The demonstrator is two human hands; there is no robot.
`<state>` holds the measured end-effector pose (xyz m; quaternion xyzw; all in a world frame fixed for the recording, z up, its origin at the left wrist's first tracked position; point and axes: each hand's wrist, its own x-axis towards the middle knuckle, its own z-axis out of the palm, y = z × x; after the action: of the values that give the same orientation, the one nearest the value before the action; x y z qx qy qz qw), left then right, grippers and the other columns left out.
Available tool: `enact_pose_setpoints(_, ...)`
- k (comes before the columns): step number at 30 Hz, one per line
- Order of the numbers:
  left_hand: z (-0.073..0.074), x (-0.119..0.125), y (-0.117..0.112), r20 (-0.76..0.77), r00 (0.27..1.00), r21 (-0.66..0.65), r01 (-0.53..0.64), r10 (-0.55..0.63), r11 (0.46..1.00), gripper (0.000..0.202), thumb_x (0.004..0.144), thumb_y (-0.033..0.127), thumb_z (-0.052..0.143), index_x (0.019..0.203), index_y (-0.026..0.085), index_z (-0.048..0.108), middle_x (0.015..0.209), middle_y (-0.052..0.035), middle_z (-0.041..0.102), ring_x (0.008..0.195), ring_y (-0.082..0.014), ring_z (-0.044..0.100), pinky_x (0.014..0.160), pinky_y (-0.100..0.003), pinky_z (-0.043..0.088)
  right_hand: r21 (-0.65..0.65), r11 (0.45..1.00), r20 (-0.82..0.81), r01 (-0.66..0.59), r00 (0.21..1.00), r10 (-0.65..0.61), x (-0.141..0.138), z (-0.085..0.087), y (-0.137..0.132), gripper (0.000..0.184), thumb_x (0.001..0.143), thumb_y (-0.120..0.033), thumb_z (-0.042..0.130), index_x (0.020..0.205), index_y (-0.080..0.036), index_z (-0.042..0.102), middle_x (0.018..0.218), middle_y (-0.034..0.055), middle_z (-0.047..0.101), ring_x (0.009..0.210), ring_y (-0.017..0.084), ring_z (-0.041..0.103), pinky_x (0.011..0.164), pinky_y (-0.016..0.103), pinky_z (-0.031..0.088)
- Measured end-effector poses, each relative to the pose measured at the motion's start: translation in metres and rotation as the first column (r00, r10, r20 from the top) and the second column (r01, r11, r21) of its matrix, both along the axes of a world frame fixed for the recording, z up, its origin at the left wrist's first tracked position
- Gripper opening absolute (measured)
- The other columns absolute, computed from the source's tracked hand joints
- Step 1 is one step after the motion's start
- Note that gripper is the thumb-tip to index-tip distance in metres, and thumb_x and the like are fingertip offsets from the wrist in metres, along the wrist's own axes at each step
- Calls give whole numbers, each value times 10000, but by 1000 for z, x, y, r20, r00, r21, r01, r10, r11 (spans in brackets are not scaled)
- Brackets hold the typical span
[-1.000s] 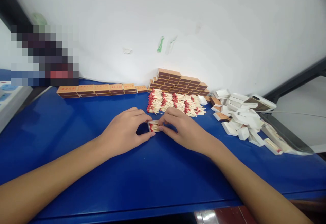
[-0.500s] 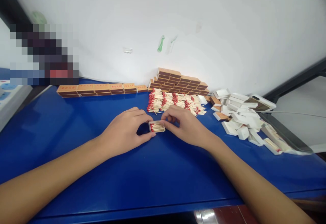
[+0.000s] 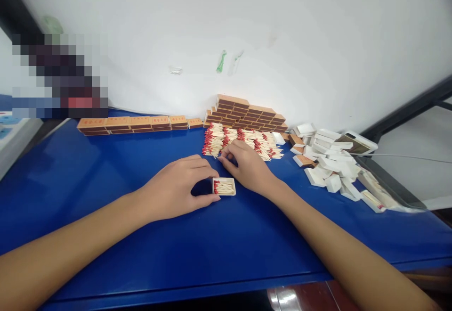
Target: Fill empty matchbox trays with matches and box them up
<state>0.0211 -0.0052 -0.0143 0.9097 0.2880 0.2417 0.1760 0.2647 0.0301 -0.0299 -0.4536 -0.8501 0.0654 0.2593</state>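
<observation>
My left hand point(image 3: 176, 186) holds a small white matchbox tray point(image 3: 229, 180) by its left end, thumb on the near side and index finger on the far side. Inside the tray lie several red-headed matches point(image 3: 223, 189), heads to the left. Just beyond it, my right hand point(image 3: 247, 165) is at the front edge of a large heap of loose matches point(image 3: 215, 142). Its thumb and fingertips are drawn together in a pinch; whether a match is between them I cannot make out.
Stacked matchboxes point(image 3: 243, 113) stand against the wall behind the heap, with a row of matchboxes point(image 3: 141, 123) to their left. On the right lie many white trays point(image 3: 328, 165), a phone point(image 3: 358, 142) and a cable. The blue table's front edge point(image 3: 197, 290) runs below.
My right hand has left the tray and moved away to the match heap. The tray, still in my left hand, has shifted slightly right and nearer, so its matches show more fully.
</observation>
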Motion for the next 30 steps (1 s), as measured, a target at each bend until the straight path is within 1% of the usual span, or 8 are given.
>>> enact_pose_setpoints(2, 0, 0, 1, -7, 1000, -7, 0, 0, 1000, 259, 980, 374, 760, 1185, 216, 752, 1100, -46, 750, 1057, -240, 675, 936, -401, 563, -14, 1000, -37, 26, 999, -26, -4, -2, -1, 118, 1032, -192, 637, 920, -217, 608, 947, 66, 631, 873, 227, 590, 758, 364, 478)
enact_pose_setpoints(6, -1, 1, 1, 0, 1000, -9, 8, -8, 1000, 237, 981, 359, 756, 1165, 211, 754, 1092, -44, 749, 1042, -236, 674, 932, -399, 560, 30, 998, -72, 55, 996, -53, -12, -7, 1, 160, 1031, -186, 640, 885, -220, 583, 922, 59, 636, 863, 225, 583, 761, 367, 466)
enact_pose_setpoints(10, -2, 1, 1, 15, 1000, -7, 11, -11, 1000, 225, 967, 334, 770, 1158, 215, 751, 1113, -32, 757, 1069, -228, 682, 960, -383, 552, 30, 998, -97, 60, 994, -57, -13, -11, 4, 193, 991, -246, 739, 870, -224, 590, 865, 35, 645, 845, 219, 584, 748, 360, 452)
enact_pose_setpoints(13, -1, 1, 1, 9, 1000, -9, 4, -4, 1000, 229, 965, 331, 772, 1159, 211, 752, 1110, -29, 761, 1078, -228, 688, 972, -380, 550, 38, 998, -91, 49, 995, -46, -13, -11, 5, 207, 988, -283, 752, 870, -225, 591, 865, 33, 642, 857, 218, 584, 745, 355, 445)
enact_pose_setpoints(19, 0, 2, 0, -15, 1000, -10, -11, 11, 1000, 246, 978, 378, 762, 1164, 217, 754, 1103, -40, 755, 1058, -235, 681, 941, -383, 555, 19, 999, -56, 45, 997, -44, -13, -11, 7, 149, 1020, -204, 677, 886, -216, 612, 886, 44, 647, 872, 219, 585, 755, 354, 440)
enact_pose_setpoints(23, 1, 3, 1, -16, 1000, -11, -18, 18, 1000, 238, 982, 381, 760, 1163, 227, 754, 1098, -34, 754, 1051, -226, 678, 937, -377, 554, 22, 999, 28, 44, 999, -44, -11, -9, 6, 143, 1049, -185, 615, 912, -217, 589, 940, 67, 646, 914, 235, 586, 786, 364, 454)
enact_pose_setpoints(27, 2, 0, 2, -15, 1000, -19, -14, 14, 1000, 232, 983, 375, 753, 1162, 227, 753, 1119, -30, 759, 1061, -222, 679, 948, -377, 551, -2, 999, 129, 32, 991, -32, -5, -2, 1, 125, 1084, -195, 554, 961, -211, 566, 1020, 110, 648, 975, 264, 597, 845, 400, 482)
enact_pose_setpoints(30, 2, -4, 3, -13, 999, -3, -36, 36, 999, 221, 985, 379, 746, 1148, 230, 755, 1109, -32, 766, 1061, -228, 682, 941, -376, 550, -26, 1000, 121, -2, 993, 5, 3, 6, -3, 118, 1096, -181, 509, 989, -212, 549, 1056, 119, 639, 989, 266, 598, 872, 412, 494)
